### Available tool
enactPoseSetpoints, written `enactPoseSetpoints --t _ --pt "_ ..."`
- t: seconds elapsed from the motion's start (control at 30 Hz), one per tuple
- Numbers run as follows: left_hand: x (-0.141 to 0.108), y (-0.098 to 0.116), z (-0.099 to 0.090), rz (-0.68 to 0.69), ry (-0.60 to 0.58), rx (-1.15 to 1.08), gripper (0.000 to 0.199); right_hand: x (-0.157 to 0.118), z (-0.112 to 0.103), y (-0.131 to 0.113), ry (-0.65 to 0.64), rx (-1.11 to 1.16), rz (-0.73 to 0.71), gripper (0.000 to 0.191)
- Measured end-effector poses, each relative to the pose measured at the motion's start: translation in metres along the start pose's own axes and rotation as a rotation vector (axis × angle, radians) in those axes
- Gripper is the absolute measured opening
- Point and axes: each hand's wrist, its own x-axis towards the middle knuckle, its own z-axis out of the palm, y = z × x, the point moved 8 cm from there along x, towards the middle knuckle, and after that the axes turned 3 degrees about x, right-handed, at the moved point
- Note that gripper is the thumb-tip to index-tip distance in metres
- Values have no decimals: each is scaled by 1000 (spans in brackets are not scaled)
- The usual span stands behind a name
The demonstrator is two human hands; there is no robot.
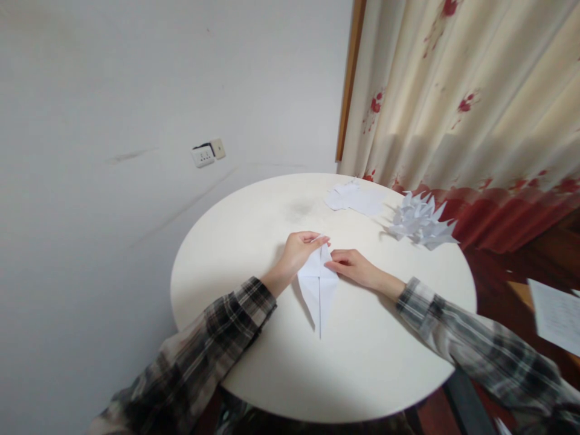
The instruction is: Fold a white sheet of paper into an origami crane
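A folded white paper (319, 287) lies on the round white table (272, 386), its long split points toward the near edge. My left hand (299, 251) is closed on the paper's far tip, thumb on top. Against the paper's right edge, my right hand (356, 267) pinches with its thumb over the paper and its fingers curled. The fingertips of both hands are close together, a little apart.
Flat white paper pieces (356, 198) lie at the table's far side. To their right stands a cluster of folded pointed paper shapes (421, 220). A patterned curtain (453, 109) hangs behind the table at the right. Written sheets (555, 314) are at the far right.
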Motion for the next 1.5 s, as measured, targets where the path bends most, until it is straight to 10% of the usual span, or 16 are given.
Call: enactPoseSetpoints --t 1.5 --pt "5 -15 -2 -20 -159 314 35 -6 -6 5 9 49 -40 34"
